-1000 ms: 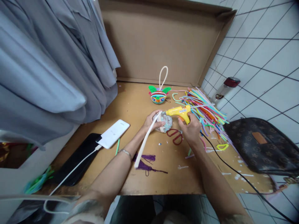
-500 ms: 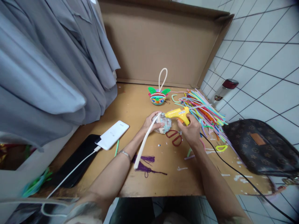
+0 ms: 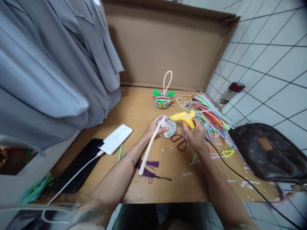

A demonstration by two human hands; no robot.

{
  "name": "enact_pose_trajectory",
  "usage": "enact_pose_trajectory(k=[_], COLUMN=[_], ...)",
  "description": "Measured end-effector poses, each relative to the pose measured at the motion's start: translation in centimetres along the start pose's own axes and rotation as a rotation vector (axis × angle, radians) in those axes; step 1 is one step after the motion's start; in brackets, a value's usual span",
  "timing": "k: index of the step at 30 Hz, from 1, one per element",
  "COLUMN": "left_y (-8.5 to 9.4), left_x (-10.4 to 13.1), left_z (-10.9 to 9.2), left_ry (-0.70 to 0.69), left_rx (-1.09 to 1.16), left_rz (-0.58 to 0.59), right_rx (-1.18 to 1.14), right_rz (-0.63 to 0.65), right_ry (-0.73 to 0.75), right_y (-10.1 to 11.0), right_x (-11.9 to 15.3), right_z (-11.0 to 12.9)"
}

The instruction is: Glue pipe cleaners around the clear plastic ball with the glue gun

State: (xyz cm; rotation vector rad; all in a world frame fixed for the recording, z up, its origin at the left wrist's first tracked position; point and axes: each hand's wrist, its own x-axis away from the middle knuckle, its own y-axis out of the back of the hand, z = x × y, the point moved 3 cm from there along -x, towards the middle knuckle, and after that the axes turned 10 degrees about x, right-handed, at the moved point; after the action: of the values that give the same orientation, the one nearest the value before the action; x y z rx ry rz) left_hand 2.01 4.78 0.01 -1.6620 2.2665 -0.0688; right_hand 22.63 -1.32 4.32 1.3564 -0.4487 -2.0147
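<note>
Vs. the earlier frames, v. little has moved: whole view sits a touch lower, white strip's (image 3: 151, 143) free end shifted slightly; both hands approx. same spots.

Far L: grey cloth (image 3: 52, 64) hanging over the table (image 3: 136, 108) edge. Below it, dark slab (image 3: 79, 166) lying flat, white phone-like device (image 3: 117, 139) overlapping its upper corner, white cable (image 3: 79, 174) plugged in. Short green strip (image 3: 120, 152) just beside.

Mid: L hand (image 3: 153, 126), bracelet at wrist, is curled round a roundish clear/pale-blue piece (image 3: 171, 127), thumb pressed on its near side; piece is held at table centre. White strip runs from its top down twd. the wearer, free end over the purple tassels (image 3: 150, 174). Behind: finished-looking animal-head ornament (image 3: 162, 102) w/ green ears & white loop, upright nr. the cardboard panel (image 3: 163, 44).

R of piece: red-handled scissors (image 3: 178, 145) on table. R hand (image 3: 197, 134) is wrapped round yellow glue gun's (image 3: 183, 117) grip, nozzle at top of piece beside the strip; can't tell if touching.

Far R: heap of coloured strips (image 3: 208, 110), red-capped bottle (image 3: 225, 99) behind, yellow loop (image 3: 226, 155), black cord (image 3: 251, 186), brown patterned bag (image 3: 271, 159).
</note>
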Motion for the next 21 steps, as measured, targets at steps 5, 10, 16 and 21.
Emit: enact_pose_trajectory(k=[5,10,16,21], left_y=[0.14,0.23,-0.01,0.07], left_x=[-0.10,-0.21,-0.08,-0.10], left_z=[0.15,0.38,-0.01,-0.07], left_ry=[0.005,0.011,0.004,0.011], left_rx=[-0.017,-0.001,0.004,-0.024], left_rz=[0.004,0.020,0.011,0.005], right_rx=[0.008,0.007,-0.003,-0.024], right_rz=[0.008,0.023,0.028,0.000], right_ry=[0.001,0.004,-0.003,-0.012], right_y=[0.19,0.36,0.38,0.32], right_x=[-0.21,-0.30,-0.25,-0.16], right_z=[0.12,0.21,0.27,0.28])
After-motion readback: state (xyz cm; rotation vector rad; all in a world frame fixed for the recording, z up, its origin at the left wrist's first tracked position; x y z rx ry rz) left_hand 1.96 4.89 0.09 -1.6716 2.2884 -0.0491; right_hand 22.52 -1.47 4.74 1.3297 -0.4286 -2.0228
